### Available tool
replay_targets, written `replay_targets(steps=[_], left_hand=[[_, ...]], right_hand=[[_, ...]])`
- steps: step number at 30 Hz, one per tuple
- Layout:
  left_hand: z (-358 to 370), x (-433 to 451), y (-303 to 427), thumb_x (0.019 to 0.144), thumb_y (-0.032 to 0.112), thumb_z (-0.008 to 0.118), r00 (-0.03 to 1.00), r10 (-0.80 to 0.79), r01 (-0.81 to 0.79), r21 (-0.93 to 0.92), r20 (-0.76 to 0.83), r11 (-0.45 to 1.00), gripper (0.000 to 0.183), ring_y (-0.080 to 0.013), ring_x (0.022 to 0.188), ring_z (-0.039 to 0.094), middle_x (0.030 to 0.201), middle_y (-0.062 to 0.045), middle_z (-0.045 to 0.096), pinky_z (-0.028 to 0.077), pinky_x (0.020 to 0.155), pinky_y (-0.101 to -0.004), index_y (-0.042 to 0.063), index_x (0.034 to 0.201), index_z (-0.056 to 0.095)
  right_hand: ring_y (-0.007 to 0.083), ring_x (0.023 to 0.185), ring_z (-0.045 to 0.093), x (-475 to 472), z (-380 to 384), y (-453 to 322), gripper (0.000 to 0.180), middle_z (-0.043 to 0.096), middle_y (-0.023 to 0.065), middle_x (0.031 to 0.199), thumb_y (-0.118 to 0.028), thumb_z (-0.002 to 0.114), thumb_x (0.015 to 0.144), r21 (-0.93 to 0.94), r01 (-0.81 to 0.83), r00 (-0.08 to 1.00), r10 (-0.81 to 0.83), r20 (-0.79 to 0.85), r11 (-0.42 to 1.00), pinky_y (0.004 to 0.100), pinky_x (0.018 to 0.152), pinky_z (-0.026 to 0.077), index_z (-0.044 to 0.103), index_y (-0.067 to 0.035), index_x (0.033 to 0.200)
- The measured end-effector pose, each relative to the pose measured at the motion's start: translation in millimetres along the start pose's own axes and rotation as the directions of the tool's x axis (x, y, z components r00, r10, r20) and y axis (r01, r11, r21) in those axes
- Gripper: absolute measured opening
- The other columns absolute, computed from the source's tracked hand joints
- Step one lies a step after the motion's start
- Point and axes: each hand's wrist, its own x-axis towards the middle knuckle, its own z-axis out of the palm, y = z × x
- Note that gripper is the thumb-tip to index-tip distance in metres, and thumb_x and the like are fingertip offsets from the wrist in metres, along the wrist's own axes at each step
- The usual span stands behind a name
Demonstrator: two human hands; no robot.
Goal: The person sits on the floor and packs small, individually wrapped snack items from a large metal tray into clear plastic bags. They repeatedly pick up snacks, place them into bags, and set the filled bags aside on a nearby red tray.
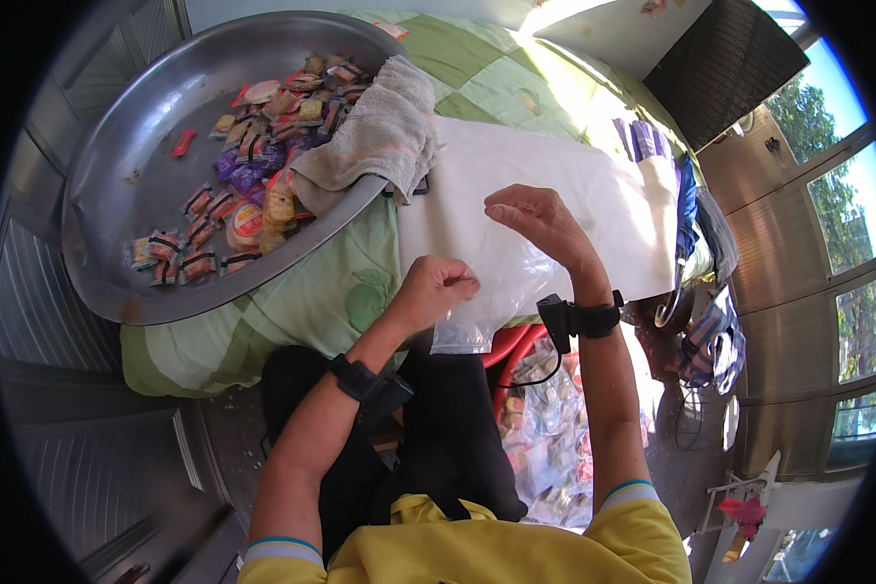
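A clear plastic bag (474, 321) hangs near the front edge of a white sheet (598, 197). My left hand (434, 288) is closed at the bag's left side, thumb against the fingers, and seems to pinch its film. My right hand (536, 219) is raised above the sheet to the right, fingers curved and thumb beneath them; whether it touches the bag's film is unclear. At the upper left, a large metal basin (139, 212) holds many small wrapped snacks (255, 139) in orange, yellow and purple wrappers. A grey towel (379, 131) drapes over its right rim.
A green checked quilt (365, 292) lies beneath the basin and sheet. Below, beside my right leg, a red tub (507, 347) holds many filled clear bags (547, 431). Folded purple and blue items (650, 142) lie at the sheet's right end. A dark panel (723, 73) stands at the upper right.
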Motion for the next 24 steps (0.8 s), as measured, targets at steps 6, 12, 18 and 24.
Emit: replay_targets(steps=[6, 12, 18, 24], left_hand=[[-3.7, 5.2, 1.7, 0.079, 0.009, 0.061, 0.993, -0.089, 0.083, -0.078, -0.079, 0.994, 0.015, -0.0060, 0.056, 0.052, 0.060, -0.002, 0.060, 0.042, 0.053, -0.0239, -0.005, 0.077, 0.063], [0.3, 7.8, -44.0, 0.085, 0.009, 0.061, 0.986, -0.075, 0.097, 0.146, -0.149, 0.985, 0.014, -0.0084, 0.057, 0.053, 0.073, -0.003, 0.061, 0.045, 0.055, -0.0239, -0.003, 0.090, 0.059], [10.0, 3.0, -25.2, 0.084, 0.003, 0.056, 0.944, -0.176, 0.205, 0.076, -0.279, 0.976, 0.027, -0.0127, 0.052, 0.056, 0.074, -0.010, 0.061, 0.045, 0.048, -0.0259, -0.004, 0.108, 0.047], [6.5, 6.3, -40.7, 0.082, 0.001, 0.052, 0.886, -0.249, 0.266, -0.010, -0.391, 0.964, 0.029, -0.0125, 0.048, 0.056, 0.072, -0.009, 0.061, 0.042, 0.043, -0.0249, -0.003, 0.110, 0.044]], right_hand=[[0.0100, 0.066, 0.054, 16.7, 8.8, 18.3, 0.020, 0.061, 0.0041, 0.066, -0.017, 0.062, 0.083, 0.035, 0.064, 0.989, -0.059, -0.133, 0.997, 0.0281, 0.063, 0.044, 0.064, 0.002, 0.075], [0.0228, 0.066, 0.058, 49.3, 3.9, 30.7, 0.015, 0.062, 0.0088, 0.067, -0.014, 0.063, 0.080, -0.283, 0.055, 0.960, -0.129, -0.250, 0.957, 0.0326, 0.062, 0.045, 0.065, 0.000, 0.076], [0.0180, 0.081, 0.061, 68.3, -2.3, 49.1, 0.016, 0.063, 0.0080, 0.088, -0.008, 0.061, 0.083, -0.569, 0.231, 0.782, -0.498, -0.374, 0.789, 0.0313, 0.068, 0.048, 0.064, -0.002, 0.098], [0.0207, 0.081, 0.063, -7.3, 18.4, 36.2, 0.018, 0.063, 0.0129, 0.094, -0.006, 0.064, 0.080, -0.127, 0.012, 0.956, -0.049, -0.290, 0.992, 0.0300, 0.068, 0.051, 0.063, 0.002, 0.096]])
